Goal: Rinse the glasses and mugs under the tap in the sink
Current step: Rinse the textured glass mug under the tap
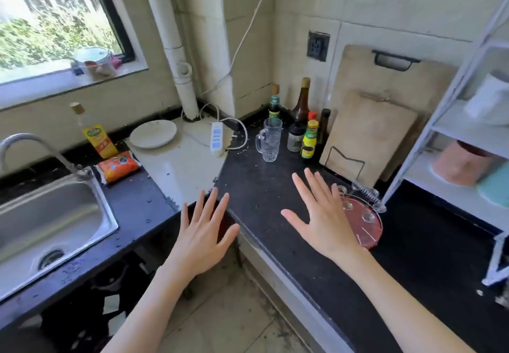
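Both spread, empty: left hand (205, 238), right hand (326, 219).

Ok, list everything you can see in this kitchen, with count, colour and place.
glass mug: 1, clear, dark counter by the bottles
sink: 1, steel, left
tap: 1, steel, behind the sink
plate: 1, white, pale counter
power strip: 1, white, beside the plate
packet: 1, orange, right of the tap
condiment bottles: about six, mixed, corner; one more left
cutting boards: 2, wooden, against the wall
cup rack: 1, pink, wire holders, under the right hand
left hand: open, empty
right hand: open, empty
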A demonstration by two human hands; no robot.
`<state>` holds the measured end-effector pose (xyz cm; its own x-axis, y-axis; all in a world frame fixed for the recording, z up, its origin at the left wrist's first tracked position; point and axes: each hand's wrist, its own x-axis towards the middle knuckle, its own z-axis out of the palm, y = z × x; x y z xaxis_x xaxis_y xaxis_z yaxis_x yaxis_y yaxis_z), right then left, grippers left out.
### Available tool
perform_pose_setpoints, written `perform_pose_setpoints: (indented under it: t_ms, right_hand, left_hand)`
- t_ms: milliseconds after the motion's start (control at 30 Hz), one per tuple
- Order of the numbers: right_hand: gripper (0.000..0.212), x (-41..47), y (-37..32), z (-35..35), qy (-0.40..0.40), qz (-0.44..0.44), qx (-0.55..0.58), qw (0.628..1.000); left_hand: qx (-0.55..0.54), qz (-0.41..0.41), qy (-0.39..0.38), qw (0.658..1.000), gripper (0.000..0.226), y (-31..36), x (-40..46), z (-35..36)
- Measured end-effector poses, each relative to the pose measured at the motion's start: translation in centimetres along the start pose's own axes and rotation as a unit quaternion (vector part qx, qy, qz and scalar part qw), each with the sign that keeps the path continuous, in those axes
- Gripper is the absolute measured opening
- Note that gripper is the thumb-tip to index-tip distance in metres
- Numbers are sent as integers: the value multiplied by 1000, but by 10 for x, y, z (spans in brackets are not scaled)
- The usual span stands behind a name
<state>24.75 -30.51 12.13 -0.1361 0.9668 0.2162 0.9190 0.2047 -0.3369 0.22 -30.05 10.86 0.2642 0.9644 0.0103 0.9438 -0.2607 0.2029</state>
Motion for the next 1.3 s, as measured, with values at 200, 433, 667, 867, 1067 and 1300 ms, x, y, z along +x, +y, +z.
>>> perform_pose_setpoints:
  t_ms: [200, 433, 667, 867, 1067, 1300]
  right_hand:
    - [73, 63, -25, 45, -27, 23, 24, 999]
    - [69, 155, 14, 96, -63, 98, 59, 991]
    - [77, 295, 71, 140, -77, 178, 41, 980]
    - [90, 373, 106, 169, -131, 213, 19, 968]
    - [83, 384, 112, 192, -160, 227, 1, 961]
    - [74, 375, 94, 188, -130, 183, -5, 974]
  left_hand:
    - [-7, -45, -44, 998, 71, -68, 24, 12]
    - [-23, -69, -91, 993, 74, -100, 82, 48]
    - [-41, -98, -110, 988, 85, -126, 185, 51]
    - [-51, -112, -136, 983, 94, -138, 250, 52]
    - [-57, -120, -142, 981, 91, -150, 276, 53]
    - [-41, -122, -186, 974, 77, -157, 280, 55]
